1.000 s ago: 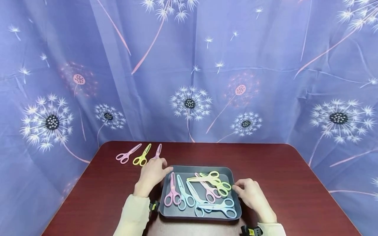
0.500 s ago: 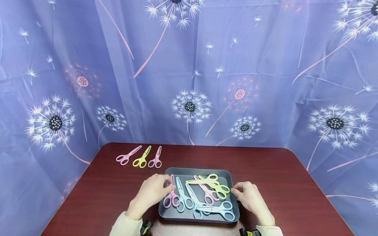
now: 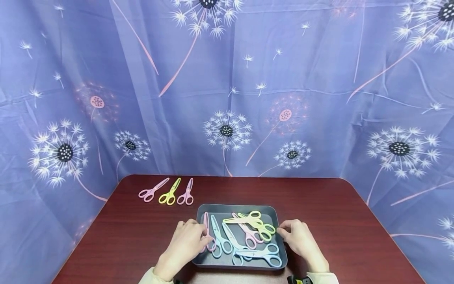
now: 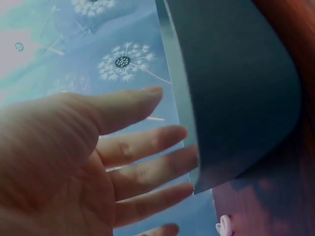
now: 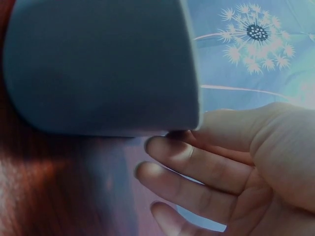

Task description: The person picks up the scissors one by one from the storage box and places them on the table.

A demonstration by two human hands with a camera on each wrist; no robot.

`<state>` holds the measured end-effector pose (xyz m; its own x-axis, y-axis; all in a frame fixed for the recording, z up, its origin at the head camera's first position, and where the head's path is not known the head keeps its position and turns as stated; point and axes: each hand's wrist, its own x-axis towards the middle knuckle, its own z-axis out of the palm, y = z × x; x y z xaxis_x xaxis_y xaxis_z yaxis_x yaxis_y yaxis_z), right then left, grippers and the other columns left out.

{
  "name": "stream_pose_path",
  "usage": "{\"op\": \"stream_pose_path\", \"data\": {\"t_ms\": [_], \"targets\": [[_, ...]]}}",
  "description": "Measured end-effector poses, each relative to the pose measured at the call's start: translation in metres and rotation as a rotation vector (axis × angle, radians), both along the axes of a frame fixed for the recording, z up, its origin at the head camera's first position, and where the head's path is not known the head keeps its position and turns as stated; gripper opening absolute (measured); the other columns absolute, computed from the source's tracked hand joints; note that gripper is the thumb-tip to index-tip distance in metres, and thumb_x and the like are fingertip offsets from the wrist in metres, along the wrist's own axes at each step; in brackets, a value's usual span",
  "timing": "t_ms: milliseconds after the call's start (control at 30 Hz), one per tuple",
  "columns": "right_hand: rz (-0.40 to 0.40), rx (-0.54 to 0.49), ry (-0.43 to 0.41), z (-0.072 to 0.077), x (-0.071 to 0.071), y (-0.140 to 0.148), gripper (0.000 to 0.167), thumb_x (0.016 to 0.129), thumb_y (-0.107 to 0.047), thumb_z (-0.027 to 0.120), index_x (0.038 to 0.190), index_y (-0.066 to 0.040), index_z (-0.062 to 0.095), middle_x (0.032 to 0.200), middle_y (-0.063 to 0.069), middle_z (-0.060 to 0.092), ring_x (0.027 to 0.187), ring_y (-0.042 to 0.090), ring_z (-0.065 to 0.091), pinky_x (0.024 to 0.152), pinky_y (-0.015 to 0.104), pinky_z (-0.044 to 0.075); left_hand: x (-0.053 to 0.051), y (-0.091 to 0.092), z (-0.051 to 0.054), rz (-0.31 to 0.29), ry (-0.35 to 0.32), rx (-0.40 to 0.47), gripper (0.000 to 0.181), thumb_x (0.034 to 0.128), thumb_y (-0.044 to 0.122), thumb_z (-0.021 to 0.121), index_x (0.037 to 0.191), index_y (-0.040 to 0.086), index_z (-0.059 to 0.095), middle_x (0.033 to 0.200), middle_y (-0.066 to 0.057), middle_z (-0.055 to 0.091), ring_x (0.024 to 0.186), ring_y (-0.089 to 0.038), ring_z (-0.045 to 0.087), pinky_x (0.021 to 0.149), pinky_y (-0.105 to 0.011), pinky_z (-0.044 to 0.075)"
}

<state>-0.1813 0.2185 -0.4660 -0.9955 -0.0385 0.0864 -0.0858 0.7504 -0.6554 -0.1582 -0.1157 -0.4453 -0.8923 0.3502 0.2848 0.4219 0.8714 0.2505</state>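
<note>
The left hand (image 3: pixel 184 242) is over the left side of the grey tray (image 3: pixel 260 208), its fingertips at the pink scissors (image 3: pixel 205 219), whose handles it partly covers. In the left wrist view that hand (image 4: pixel 74 142) has its thumb and fingers apart beside the tray wall (image 4: pixel 241 83), with nothing visible between them. At the tray's right edge, the right hand (image 3: pixel 301 238) pinches the rim; the right wrist view has this hand (image 5: pixel 266 162) at a corner of the tray (image 5: pixel 98 69). Blue scissors (image 3: pixel 216 228) lie beside the pink pair.
Other blue, pink and yellow-green scissors (image 3: pixel 267 232) overlap in the tray's middle and right. Behind it to the left, a pink pair (image 3: pixel 153 190), a yellow pair (image 3: pixel 172 191) and another pink pair (image 3: pixel 188 191) lie in a row on the dark red table (image 3: pixel 312 201).
The left hand has come back from the scissors at the table's far left to the pink pair in the tray. The right hand has stayed at the tray's edge.
</note>
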Motion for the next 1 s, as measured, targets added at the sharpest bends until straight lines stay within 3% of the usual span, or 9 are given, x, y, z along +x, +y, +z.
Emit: {"op": "stream_pose_path", "data": {"t_ms": [200, 500, 733, 1000], "targets": [[0.004, -0.001, 0.000, 0.001, 0.000, 0.000, 0.006, 0.084, -0.007, 0.071, 0.079, -0.010, 0.071, 0.067, -0.003, 0.064, 0.056, 0.008, 0.058, 0.058, 0.029, 0.045, 0.001, 0.004, -0.006, 0.027, 0.071, -0.095, 0.023, 0.0755, 0.032, 0.078, 0.064, 0.020, 0.062, 0.067, 0.006, 0.063, 0.094, -0.027, 0.062, 0.078, -0.049, 0.041], [0.025, 0.051, 0.042, 0.003, -0.004, 0.001, 0.008, 0.083, -0.008, 0.072, 0.077, -0.013, 0.071, 0.064, -0.007, 0.063, 0.057, 0.007, 0.055, 0.060, 0.030, 0.045, -0.001, 0.004, -0.014, 0.022, 0.092, -0.162, 0.028, 0.0756, 0.033, 0.078, 0.062, 0.019, 0.058, 0.071, 0.000, 0.064, 0.102, -0.029, 0.059, 0.079, -0.048, 0.042], [0.022, 0.056, 0.031, 0.002, -0.003, 0.001, 0.008, 0.083, -0.009, 0.072, 0.077, -0.013, 0.071, 0.068, -0.006, 0.063, 0.062, 0.009, 0.055, 0.062, 0.032, 0.045, 0.000, 0.007, -0.019, 0.050, 0.074, -0.214, 0.027, 0.0755, 0.034, 0.078, 0.069, 0.011, 0.066, 0.085, -0.009, 0.068, 0.118, -0.034, 0.055, 0.085, -0.049, 0.042], [0.008, 0.012, 0.001, 0.002, 0.000, 0.001, 0.006, 0.084, -0.007, 0.071, 0.079, -0.011, 0.071, 0.067, -0.004, 0.064, 0.056, 0.008, 0.058, 0.060, 0.030, 0.046, -0.002, 0.010, -0.021, 0.032, 0.097, -0.250, 0.028, 0.0764, 0.034, 0.077, 0.073, 0.008, 0.067, 0.093, -0.012, 0.067, 0.119, -0.036, 0.053, 0.093, -0.051, 0.039]]}}
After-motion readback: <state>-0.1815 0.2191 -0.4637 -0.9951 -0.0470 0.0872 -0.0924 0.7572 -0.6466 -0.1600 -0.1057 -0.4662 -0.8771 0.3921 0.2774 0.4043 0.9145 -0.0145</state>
